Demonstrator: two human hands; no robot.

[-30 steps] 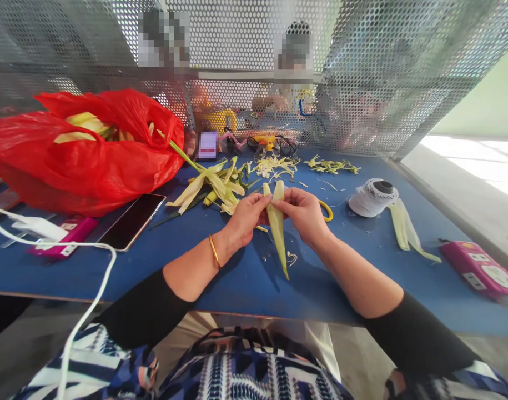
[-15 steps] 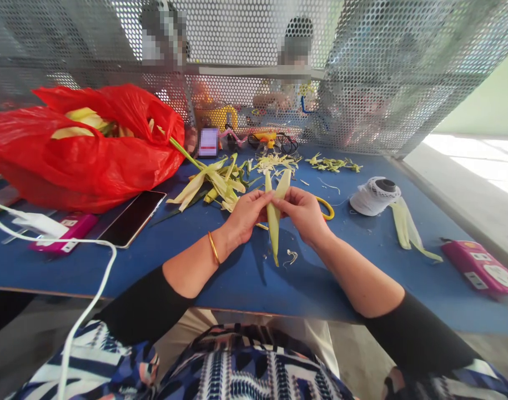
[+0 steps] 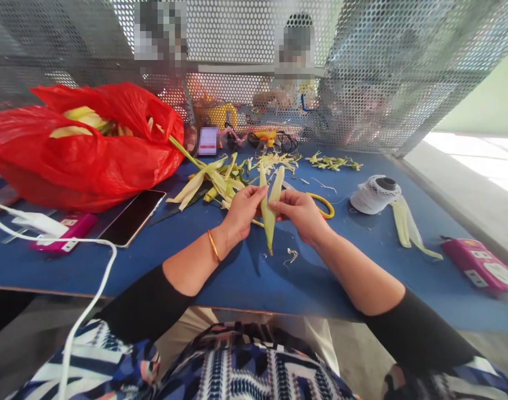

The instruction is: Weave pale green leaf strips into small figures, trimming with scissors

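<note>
Between my two hands is a pale green corn husk [image 3: 270, 222], its two upper ends spread in a V and its tip pointing down. My left hand [image 3: 246, 212] pinches it from the left, thumb on top. From the right, my right hand [image 3: 297, 212] grips it between thumb and fingers. Scissors with a yellow handle [image 3: 326, 206] lie partly hidden behind my right hand. Beyond my left hand is a heap of loose husks [image 3: 218, 180]. A cone of white thread [image 3: 374, 194] stands to the right.
A red plastic bag [image 3: 112, 161] holding corn husks stands at the left, near a dark phone [image 3: 132, 218] and a white cable [image 3: 107, 266]. Husk scraps [image 3: 278, 162] and knotted pieces [image 3: 332, 163] lie farther back. A perforated metal screen [image 3: 362, 100] bounds the blue table [image 3: 220, 283].
The husk has shifted slightly left and up, and its two upper ends look wider apart. My right hand has moved a little lower on the husk.
</note>
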